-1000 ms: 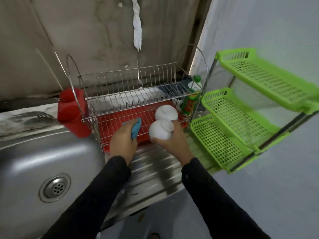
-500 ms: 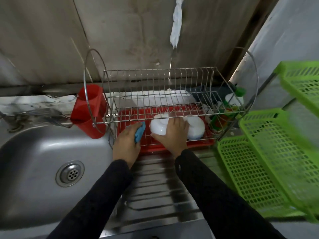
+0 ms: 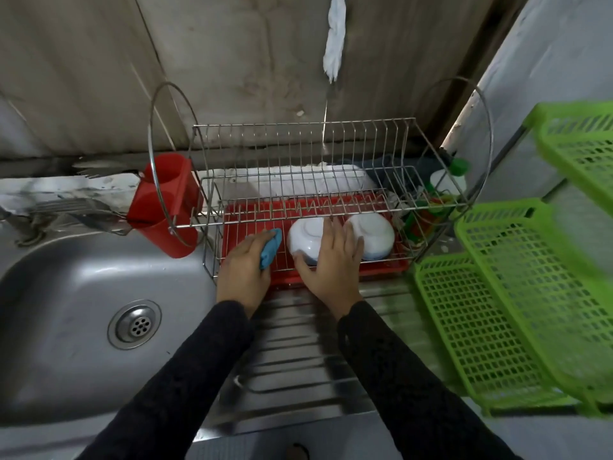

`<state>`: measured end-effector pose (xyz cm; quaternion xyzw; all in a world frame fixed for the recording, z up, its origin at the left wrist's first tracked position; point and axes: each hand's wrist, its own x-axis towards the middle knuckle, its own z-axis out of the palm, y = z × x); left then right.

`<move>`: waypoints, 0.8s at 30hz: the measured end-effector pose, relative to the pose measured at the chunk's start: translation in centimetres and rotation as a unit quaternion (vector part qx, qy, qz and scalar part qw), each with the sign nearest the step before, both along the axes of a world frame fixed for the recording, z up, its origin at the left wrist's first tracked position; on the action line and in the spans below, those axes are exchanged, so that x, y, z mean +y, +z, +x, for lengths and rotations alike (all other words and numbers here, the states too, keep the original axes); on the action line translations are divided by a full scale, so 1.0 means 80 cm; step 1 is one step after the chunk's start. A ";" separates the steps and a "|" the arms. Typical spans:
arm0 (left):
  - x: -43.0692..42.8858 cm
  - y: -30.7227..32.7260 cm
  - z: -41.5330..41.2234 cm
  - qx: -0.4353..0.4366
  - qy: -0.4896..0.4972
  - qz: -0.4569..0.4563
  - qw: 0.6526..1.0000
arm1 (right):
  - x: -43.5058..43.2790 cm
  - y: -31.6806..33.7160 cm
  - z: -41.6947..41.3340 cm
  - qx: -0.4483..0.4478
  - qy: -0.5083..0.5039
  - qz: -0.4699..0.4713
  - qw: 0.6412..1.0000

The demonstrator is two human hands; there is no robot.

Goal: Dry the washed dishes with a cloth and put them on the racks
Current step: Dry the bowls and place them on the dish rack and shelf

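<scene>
We've just set the bowl (image 3: pixel 305 242) on the rack (image 3: pixel 298 144), so it looks done; right hand (image 3: pixel 331 270) lies spread on it, left hand (image 3: pixel 243 270) grips the cloth (image 3: pixel 270 249).

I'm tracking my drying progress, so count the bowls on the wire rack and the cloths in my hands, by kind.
white bowls, upside down on the lower tier: 2
blue cloth, held in the left hand: 1
total: 3
</scene>
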<state>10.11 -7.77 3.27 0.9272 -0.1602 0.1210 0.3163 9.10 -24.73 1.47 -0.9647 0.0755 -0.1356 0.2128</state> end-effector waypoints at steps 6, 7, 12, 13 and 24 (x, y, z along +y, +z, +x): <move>0.018 0.008 -0.027 -0.013 -0.022 -0.026 0.999 | 0.008 0.013 -0.046 -0.009 -0.016 0.036 0.999; 0.026 0.010 -0.036 -0.019 -0.027 -0.030 0.999 | 0.015 0.015 -0.055 -0.013 -0.016 0.035 0.999; 0.074 0.008 -0.074 -0.008 -0.017 -0.032 0.999 | 0.069 0.023 -0.095 -0.010 0.015 0.053 0.998; 0.086 0.007 -0.082 -0.006 -0.012 -0.034 0.999 | 0.081 0.023 -0.101 -0.011 0.023 0.050 0.998; 0.282 0.008 -0.170 -0.044 0.044 -0.017 0.998 | 0.279 0.031 -0.162 0.019 0.140 0.016 0.990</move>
